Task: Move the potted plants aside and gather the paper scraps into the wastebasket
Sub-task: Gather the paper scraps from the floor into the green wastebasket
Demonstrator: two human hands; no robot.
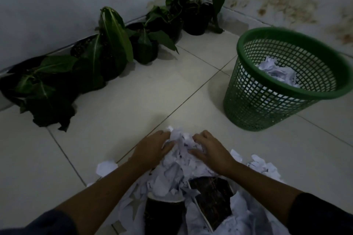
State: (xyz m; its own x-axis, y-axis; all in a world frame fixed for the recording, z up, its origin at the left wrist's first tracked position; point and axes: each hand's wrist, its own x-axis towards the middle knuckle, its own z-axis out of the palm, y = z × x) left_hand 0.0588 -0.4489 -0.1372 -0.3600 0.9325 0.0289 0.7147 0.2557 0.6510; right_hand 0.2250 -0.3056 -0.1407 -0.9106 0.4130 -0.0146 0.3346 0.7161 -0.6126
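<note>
The heap of paper scraps (181,156) lies on the floor between the two hands, its top bunched between their fingers. The left hand (152,149) presses the heap's left side, fingers curled into the paper; the right hand (210,150) presses the right side, fingers spread and bent over it. More scraps trail back toward the person. Well beyond the left fingers, potted plants (114,40) line the wall (57,5) on the pale tiled floor (152,86). Beyond the right fingers stands a green wastebasket (267,105) with scraps inside. Both forearms reach forward, palms facing inward.
</note>
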